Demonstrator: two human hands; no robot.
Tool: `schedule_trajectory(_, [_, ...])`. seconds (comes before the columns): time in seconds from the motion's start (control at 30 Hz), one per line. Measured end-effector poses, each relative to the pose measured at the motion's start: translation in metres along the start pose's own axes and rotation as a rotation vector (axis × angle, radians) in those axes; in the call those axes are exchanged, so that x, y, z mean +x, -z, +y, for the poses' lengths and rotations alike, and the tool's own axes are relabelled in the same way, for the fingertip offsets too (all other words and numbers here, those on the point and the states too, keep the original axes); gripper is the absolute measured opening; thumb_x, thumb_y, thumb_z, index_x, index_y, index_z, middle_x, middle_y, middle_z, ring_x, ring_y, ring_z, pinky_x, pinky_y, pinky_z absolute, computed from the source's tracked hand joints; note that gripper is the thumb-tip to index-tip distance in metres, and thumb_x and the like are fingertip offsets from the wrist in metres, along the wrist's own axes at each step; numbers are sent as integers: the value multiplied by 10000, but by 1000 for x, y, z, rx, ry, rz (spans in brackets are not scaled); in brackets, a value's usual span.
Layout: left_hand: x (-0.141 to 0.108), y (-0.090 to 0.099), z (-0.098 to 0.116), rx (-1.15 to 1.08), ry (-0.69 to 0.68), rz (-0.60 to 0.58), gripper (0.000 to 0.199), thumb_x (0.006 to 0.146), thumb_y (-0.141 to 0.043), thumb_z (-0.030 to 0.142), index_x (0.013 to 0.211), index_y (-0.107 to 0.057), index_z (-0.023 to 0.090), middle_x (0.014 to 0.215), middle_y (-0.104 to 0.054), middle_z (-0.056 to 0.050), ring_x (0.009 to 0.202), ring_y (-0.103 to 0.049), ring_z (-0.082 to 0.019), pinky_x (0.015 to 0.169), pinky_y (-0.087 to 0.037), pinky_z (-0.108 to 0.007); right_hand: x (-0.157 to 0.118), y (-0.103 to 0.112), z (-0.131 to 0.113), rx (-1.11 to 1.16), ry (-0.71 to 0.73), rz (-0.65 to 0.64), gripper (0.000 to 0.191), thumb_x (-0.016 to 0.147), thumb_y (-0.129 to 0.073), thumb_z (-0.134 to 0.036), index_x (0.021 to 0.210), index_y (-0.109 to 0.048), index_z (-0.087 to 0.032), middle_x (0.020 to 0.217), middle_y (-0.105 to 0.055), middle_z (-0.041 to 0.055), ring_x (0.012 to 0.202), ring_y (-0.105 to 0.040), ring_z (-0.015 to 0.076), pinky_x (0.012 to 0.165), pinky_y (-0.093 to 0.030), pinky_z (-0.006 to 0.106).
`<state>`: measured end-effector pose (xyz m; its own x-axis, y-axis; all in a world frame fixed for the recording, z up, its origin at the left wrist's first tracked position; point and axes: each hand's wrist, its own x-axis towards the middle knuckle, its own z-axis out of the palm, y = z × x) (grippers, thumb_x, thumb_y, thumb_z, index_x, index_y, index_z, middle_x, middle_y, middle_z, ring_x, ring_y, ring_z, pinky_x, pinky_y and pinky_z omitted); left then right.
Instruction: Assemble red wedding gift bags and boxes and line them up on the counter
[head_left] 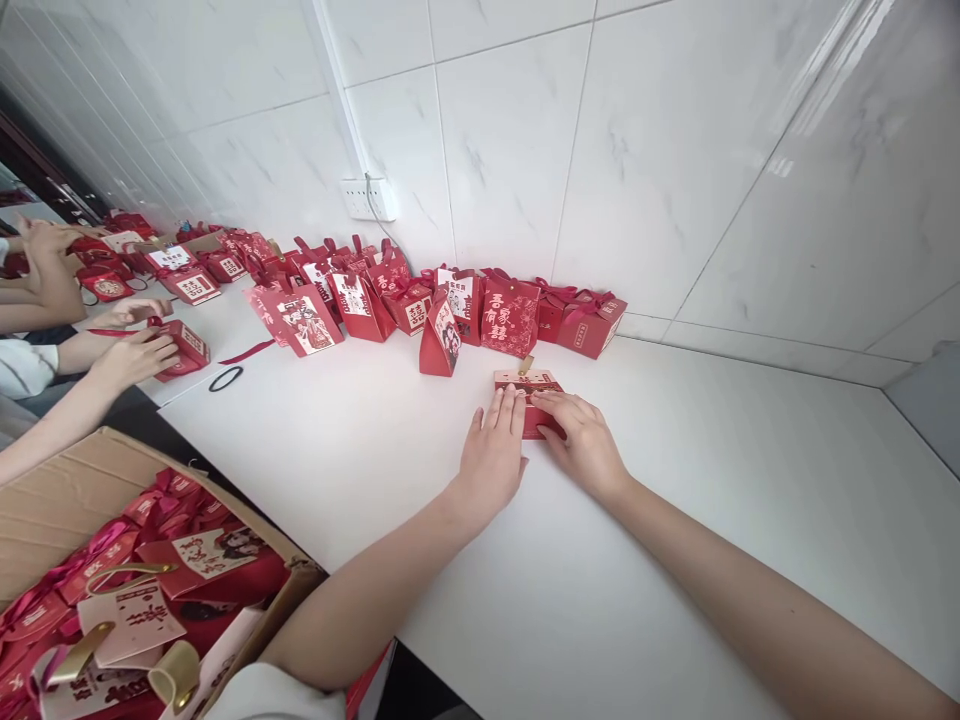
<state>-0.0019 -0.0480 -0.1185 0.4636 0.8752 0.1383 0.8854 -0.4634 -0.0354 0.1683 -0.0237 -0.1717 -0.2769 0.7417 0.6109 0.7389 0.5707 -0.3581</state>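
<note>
A red box with a cream printed top (pixel 525 378) and a small gold tab at its back edge rests on the white table (pixel 360 450). My left hand (pixel 495 450) lies with its fingers stretched over the left part of the box. On the right part, my right hand (pixel 585 435) touches the box with its fingers extended and slightly bent, the thumb low at the front. Both hands partly cover the box, and neither is wrapped round it. Just behind stands an upright red gift box (pixel 440 340).
Red gift boxes (pixel 510 315) line the tiled wall. A cardboard carton (pixel 82 455) full of red boxes is at the lower left. Further left, another person's hands (pixel 135 355) hold a red box (pixel 184 350). A black band (pixel 226 379) lies near a red ribbon (pixel 247 352).
</note>
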Motion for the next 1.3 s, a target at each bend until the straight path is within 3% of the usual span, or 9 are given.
schedule_trajectory(0.17, [2,5,-11,-86,-63,29,757,831,-574,265,1466,-211,69,1553,-165,-157,1442,-175,-263,1149,-294,-439,-2,5,-4,-2,-6,14,530,880,-569,-294,1374,-382,-252,1458,-409,71,1333,-376,262,1107,-255,534])
schedule_trajectory(0.3, [10,9,-25,-159,-218,96,577,891,-495,269,1422,-323,121,1478,-374,-145,1386,-330,-230,1136,-316,-402,-2,7,-4,21,-49,60,594,859,-605,-394,1388,-372,-255,1506,-315,96,1360,-322,284,1105,-256,541])
schedule_trajectory(0.5, [21,0,-46,-220,-244,138,500,902,-467,177,1385,-381,271,1427,-462,-59,1351,-384,-185,1157,-227,-488,-2,2,5,72,-69,104,319,891,-569,-275,1208,-548,-288,1390,-458,63,1272,-424,264,1037,-370,483])
schedule_trajectory(0.87, [23,-6,-55,-367,-308,110,574,887,-448,132,1420,-340,317,1467,-407,6,1353,-384,-136,1041,-440,-316,-2,4,4,133,-59,134,271,897,-562,-257,1161,-577,-315,1289,-522,42,1217,-462,257,1017,-396,479])
schedule_trajectory(0.97, [19,9,-54,-290,-333,303,526,900,-467,204,1408,-361,285,1461,-411,-48,1320,-430,-173,1058,-412,-360,-2,7,0,141,-77,147,295,909,-540,-275,1201,-550,-315,1328,-489,51,1236,-448,260,1022,-392,485])
schedule_trajectory(1.1, [11,31,-62,-219,-203,968,509,836,-588,260,1327,-455,238,1352,-485,-125,1259,-469,-251,1073,-347,-450,-2,13,-5,177,-129,211,418,914,-524,-304,1322,-431,-290,1398,-424,79,1290,-394,270,1051,-356,509])
schedule_trajectory(1.13, [10,34,-65,-231,-129,1065,482,817,-614,272,1283,-498,235,1280,-522,-123,1207,-501,-250,1042,-373,-440,-2,14,-5,187,-131,221,428,911,-526,-309,1324,-420,-281,1393,-429,85,1292,-392,272,1054,-350,515])
schedule_trajectory(1.2, [10,34,-69,-257,8,1065,346,818,-618,294,1159,-601,239,1116,-569,-99,1087,-548,-230,977,-413,-415,-2,14,-5,202,-137,233,419,906,-527,-317,1309,-423,-268,1381,-440,93,1287,-397,279,1056,-339,528])
schedule_trajectory(1.3, [11,29,-68,-271,93,898,174,862,-562,272,962,-704,287,1039,-578,-64,1015,-558,-193,961,-408,-403,-2,12,-4,211,-167,235,401,904,-523,-324,1289,-433,-257,1381,-439,100,1292,-388,291,1051,-330,548])
